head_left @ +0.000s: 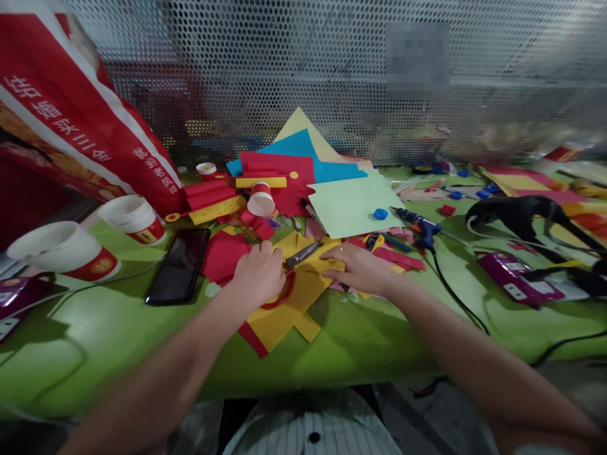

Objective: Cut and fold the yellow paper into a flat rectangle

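Note:
My left hand (260,272) rests on the paper pile, its fingers bent down and drawn together. What lies under its fingertips is hidden. Right beside it is a pair of scissors (304,254) with red handles, lying on yellow paper (279,325); I cannot tell whether the hand touches them. On the other side, my right hand (353,265) reaches over the scraps with thumb and fingers apart, nothing visible between them. Red paper (225,256) lies to the left of my left hand. A pale green sheet (353,202) lies behind my right hand.
A black phone (179,268) and paper cups (66,249) stand left, before a large red bag (90,114). A blue glue gun (424,229) trails its cable at right, near a purple power strip (519,278). A perforated metal screen (294,69) closes off the back.

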### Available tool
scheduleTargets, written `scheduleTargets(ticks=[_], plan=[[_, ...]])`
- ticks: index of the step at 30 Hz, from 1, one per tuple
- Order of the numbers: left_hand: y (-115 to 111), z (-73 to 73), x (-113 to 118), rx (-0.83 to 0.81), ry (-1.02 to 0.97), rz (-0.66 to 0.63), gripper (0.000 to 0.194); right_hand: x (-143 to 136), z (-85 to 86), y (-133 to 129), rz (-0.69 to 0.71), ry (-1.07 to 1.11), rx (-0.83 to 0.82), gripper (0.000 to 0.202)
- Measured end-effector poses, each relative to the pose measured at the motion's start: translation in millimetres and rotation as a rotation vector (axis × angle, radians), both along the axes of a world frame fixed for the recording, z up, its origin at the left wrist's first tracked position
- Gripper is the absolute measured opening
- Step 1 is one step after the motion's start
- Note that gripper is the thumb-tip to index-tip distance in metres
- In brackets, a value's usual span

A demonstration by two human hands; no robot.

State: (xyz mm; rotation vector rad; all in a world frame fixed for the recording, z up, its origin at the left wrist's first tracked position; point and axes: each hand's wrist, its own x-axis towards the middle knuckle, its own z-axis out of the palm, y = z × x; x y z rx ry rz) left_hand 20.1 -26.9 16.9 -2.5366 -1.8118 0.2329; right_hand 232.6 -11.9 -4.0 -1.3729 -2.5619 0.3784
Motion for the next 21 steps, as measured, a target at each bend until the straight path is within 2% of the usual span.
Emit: scheduleTargets(ticks=[5,10,12,17,21], plan=[[-3,-0.7,2,-0.165,-0.002,-0.025,0.038,-3,-15.7,-4,0.082,-0.113,0.051,0.033],[-1,-2.9,-4,-0.177,-0.023,-0.051,0.065,-1,-20.2,-5,0.083,-0.104,0.069,0.03],[1,-0.3,-5,-0.18,-0.028,-0.039,0.07,1,-19.7,-5,0.077,-0.093,0.061,0.029],[4,11.1,-4,-0.093,-0.125,0.084,0.061,4,-23.8,-3,0.102,0.002,0.125,0.026],[7,8.3,-3,-0.072,-0.243,0.126,0.054,5,-28.2,-2,0.11,0.146,0.223,0.021]])
